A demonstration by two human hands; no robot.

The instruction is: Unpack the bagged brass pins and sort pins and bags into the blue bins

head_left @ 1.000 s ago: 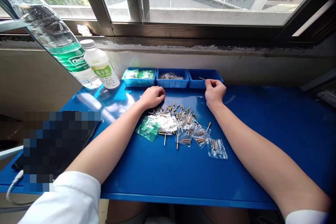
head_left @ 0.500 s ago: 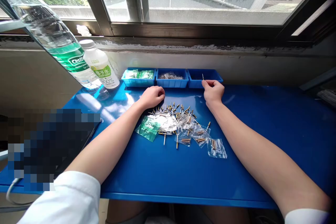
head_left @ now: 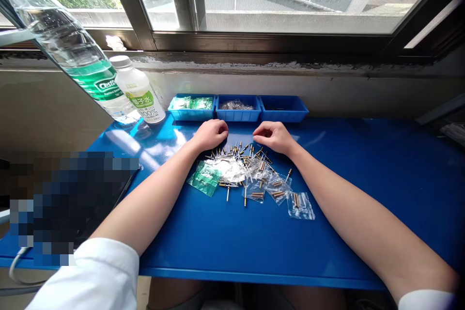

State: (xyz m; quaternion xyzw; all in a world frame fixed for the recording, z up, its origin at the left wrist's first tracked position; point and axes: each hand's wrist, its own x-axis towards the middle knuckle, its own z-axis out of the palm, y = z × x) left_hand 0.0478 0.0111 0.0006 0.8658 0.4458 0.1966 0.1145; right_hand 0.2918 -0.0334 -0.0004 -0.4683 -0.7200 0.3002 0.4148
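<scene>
My left hand (head_left: pixel 211 134) rests on the blue table with its fingers curled, and nothing shows in them. It lies at the far left edge of a pile of blind rivets (head_left: pixel 245 201) with thin silver pins. My right hand (head_left: pixel 275 136) hovers just beyond the pile's right side, thumb and forefinger apart, holding nothing. Mixed into the pile are small clear bags (head_left: pixel 301 206) with brown pin-like pieces inside, and a green packet (head_left: pixel 205 178) at the left. Behind my right hand stands the right blue bin (head_left: pixel 285 116), with a few dark thin pieces in it.
The middle blue bin (head_left: pixel 238 116) holds clear bags; the left blue bin (head_left: pixel 192 115) holds green packets. A white bottle (head_left: pixel 140 89) and a large water bottle (head_left: pixel 85 60) stand at the back left. A blurred dark object (head_left: pixel 72 198) lies on the left, below the window.
My right hand has moved from the right bin's front edge leftward and toward me. The rivet it pinched is out of its fingers. My left hand has stayed still.
</scene>
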